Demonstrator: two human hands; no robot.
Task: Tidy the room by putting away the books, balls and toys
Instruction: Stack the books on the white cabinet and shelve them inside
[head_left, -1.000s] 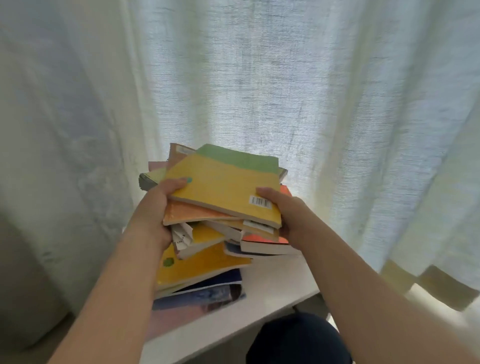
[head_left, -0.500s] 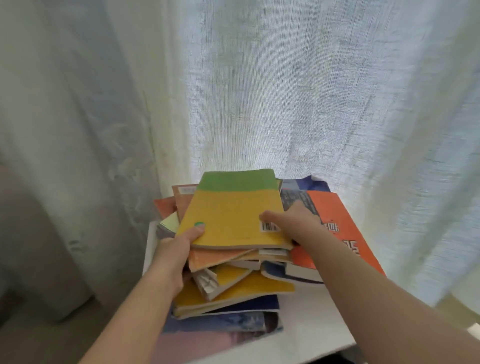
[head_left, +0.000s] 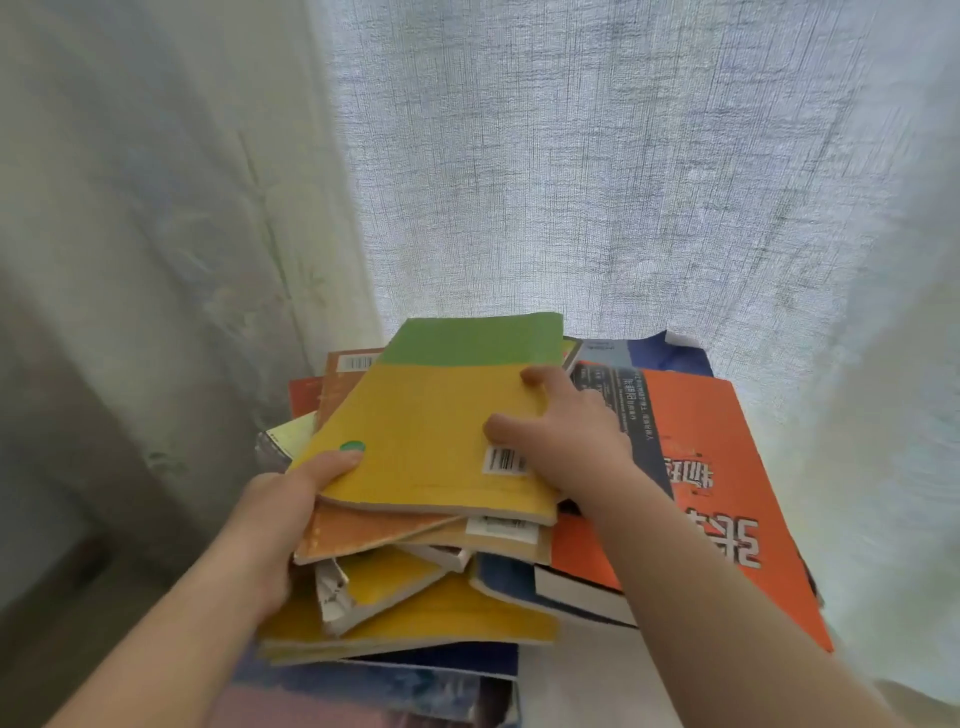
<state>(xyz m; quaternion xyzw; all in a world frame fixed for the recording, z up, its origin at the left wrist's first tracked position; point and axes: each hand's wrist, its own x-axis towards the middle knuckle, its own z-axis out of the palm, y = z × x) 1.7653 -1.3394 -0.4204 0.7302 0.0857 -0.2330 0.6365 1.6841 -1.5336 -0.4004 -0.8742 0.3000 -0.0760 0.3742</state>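
A loose stack of books (head_left: 410, 618) lies on a white table (head_left: 597, 691) against the curtain. On top is a yellow book with a green band (head_left: 441, 415). My left hand (head_left: 291, 514) grips the stack's near-left corner, thumb on the yellow cover and fingers under it. My right hand (head_left: 566, 436) rests on the yellow book's right edge, thumb by the barcode and fingers spread along the side. A large orange book (head_left: 717, 483) lies to the right, partly under the stack and my right arm.
A pale sheer curtain (head_left: 597, 182) hangs right behind the books and down both sides. Darker blue books (head_left: 415, 686) lie at the bottom of the stack near the table's front. A dim floor area shows at lower left.
The stack has come down from mid-air onto the table beside the orange book. My right hand has slid from gripping the stack's corner up onto the yellow book's right edge.
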